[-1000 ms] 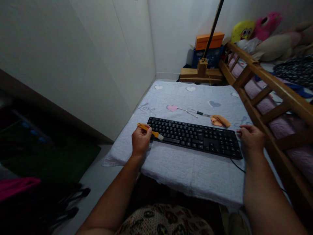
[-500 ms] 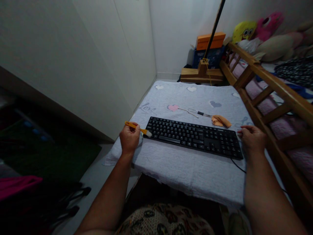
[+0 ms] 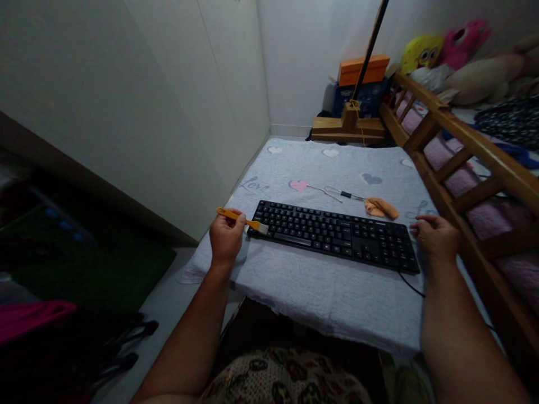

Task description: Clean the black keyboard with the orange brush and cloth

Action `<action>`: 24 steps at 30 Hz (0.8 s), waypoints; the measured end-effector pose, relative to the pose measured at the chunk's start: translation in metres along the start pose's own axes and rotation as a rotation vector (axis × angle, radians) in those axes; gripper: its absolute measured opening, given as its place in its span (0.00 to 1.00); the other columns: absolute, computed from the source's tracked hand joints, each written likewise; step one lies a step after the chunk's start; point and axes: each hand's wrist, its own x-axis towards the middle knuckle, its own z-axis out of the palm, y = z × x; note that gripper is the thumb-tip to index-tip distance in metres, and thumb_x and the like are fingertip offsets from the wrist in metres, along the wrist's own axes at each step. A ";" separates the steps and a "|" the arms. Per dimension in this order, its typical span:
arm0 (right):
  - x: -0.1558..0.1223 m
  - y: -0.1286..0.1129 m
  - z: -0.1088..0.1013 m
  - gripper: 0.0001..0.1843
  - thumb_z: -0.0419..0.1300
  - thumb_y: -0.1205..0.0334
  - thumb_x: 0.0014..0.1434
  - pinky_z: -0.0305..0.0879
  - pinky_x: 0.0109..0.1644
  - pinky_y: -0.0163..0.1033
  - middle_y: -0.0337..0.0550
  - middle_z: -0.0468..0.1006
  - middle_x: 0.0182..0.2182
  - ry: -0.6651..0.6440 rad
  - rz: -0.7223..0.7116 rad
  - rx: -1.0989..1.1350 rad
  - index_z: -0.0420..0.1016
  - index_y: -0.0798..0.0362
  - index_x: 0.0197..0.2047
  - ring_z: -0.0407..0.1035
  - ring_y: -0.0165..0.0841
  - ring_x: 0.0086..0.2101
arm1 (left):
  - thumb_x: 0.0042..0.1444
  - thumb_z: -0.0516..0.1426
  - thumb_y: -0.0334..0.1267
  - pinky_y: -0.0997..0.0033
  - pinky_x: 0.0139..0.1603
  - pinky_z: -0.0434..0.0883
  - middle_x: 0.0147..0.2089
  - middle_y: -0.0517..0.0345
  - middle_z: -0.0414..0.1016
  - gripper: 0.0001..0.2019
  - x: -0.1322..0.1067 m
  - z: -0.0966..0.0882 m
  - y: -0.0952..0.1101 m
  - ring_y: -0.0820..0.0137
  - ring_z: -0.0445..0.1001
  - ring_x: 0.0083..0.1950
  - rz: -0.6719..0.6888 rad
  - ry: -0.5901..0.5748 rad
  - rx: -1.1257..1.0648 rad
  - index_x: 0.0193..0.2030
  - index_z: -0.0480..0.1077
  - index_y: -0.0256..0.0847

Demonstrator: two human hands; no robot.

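A black computer keyboard [image 3: 328,233] lies at a slant on the cloth-covered table, its cable leaving the near right side. My left hand [image 3: 227,233] is closed around the yellow handle of a small flat brush [image 3: 255,225]. Its pale bristles rest over the keys at the keyboard's left end. At the opposite end, my right hand [image 3: 438,234] has its fingers curled together against the keyboard's far right corner. Behind the keyboard lie a thin white forked tool [image 3: 324,191], a metal tool with a black sleeve [image 3: 346,195] and a crumpled orange cloth [image 3: 380,207].
A grey cloth with heart prints [image 3: 303,280] covers the table. The wooden bed rail [image 3: 471,146] runs close along the right side, and a pale cabinet [image 3: 177,112] borders the left. Beyond the table stands a wooden base [image 3: 348,126] with a dark pole.
My left hand has moved slightly to the right, carrying the brush's bristles a little further over the keys. The right hand stays at the keyboard's right end.
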 end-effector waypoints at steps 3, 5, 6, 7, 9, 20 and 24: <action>-0.003 -0.004 0.000 0.13 0.61 0.64 0.41 0.64 0.24 0.30 0.38 0.77 0.23 0.007 0.001 -0.005 0.79 0.53 0.34 0.70 0.30 0.23 | 0.52 0.62 0.47 0.71 0.36 0.73 0.30 0.59 0.75 0.11 -0.003 0.004 0.000 0.69 0.74 0.31 -0.011 -0.030 0.025 0.36 0.73 0.42; -0.005 -0.007 0.000 0.13 0.61 0.64 0.42 0.64 0.25 0.30 0.37 0.77 0.22 0.004 0.004 -0.003 0.79 0.53 0.34 0.70 0.29 0.22 | 0.52 0.62 0.46 0.71 0.36 0.72 0.30 0.59 0.75 0.11 -0.002 0.000 -0.001 0.69 0.74 0.30 0.001 -0.015 0.092 0.36 0.73 0.42; -0.005 -0.007 0.000 0.12 0.61 0.64 0.42 0.64 0.25 0.30 0.37 0.77 0.22 0.002 0.006 -0.003 0.79 0.53 0.33 0.70 0.29 0.22 | 0.52 0.62 0.46 0.71 0.36 0.71 0.30 0.59 0.75 0.11 0.000 -0.003 -0.001 0.69 0.74 0.30 0.011 0.002 0.135 0.36 0.74 0.42; -0.005 -0.007 0.001 0.12 0.61 0.64 0.42 0.64 0.25 0.30 0.37 0.77 0.22 -0.002 0.006 -0.003 0.79 0.53 0.33 0.70 0.29 0.22 | 0.53 0.62 0.46 0.70 0.36 0.71 0.29 0.59 0.75 0.11 0.003 -0.007 -0.001 0.68 0.74 0.30 0.022 0.020 0.181 0.36 0.74 0.42; -0.003 -0.005 0.000 0.13 0.61 0.64 0.42 0.65 0.25 0.30 0.37 0.77 0.23 -0.005 0.006 -0.005 0.79 0.53 0.34 0.70 0.30 0.22 | 0.53 0.62 0.46 0.69 0.37 0.70 0.29 0.59 0.76 0.11 0.009 -0.016 -0.002 0.67 0.74 0.30 0.041 0.059 0.265 0.36 0.75 0.42; 0.003 0.003 -0.002 0.14 0.62 0.64 0.42 0.66 0.27 0.33 0.38 0.77 0.24 -0.007 0.016 -0.021 0.80 0.53 0.36 0.72 0.31 0.24 | 0.54 0.61 0.48 0.69 0.36 0.70 0.28 0.60 0.74 0.13 0.013 -0.025 -0.001 0.67 0.74 0.29 0.062 0.077 0.318 0.38 0.76 0.42; -0.001 -0.007 -0.001 0.12 0.61 0.65 0.42 0.66 0.28 0.35 0.40 0.77 0.24 0.007 0.049 -0.038 0.78 0.52 0.34 0.71 0.32 0.24 | 0.56 0.60 0.46 0.69 0.37 0.69 0.26 0.60 0.73 0.11 0.014 -0.029 0.003 0.66 0.74 0.29 0.109 0.122 0.455 0.38 0.76 0.42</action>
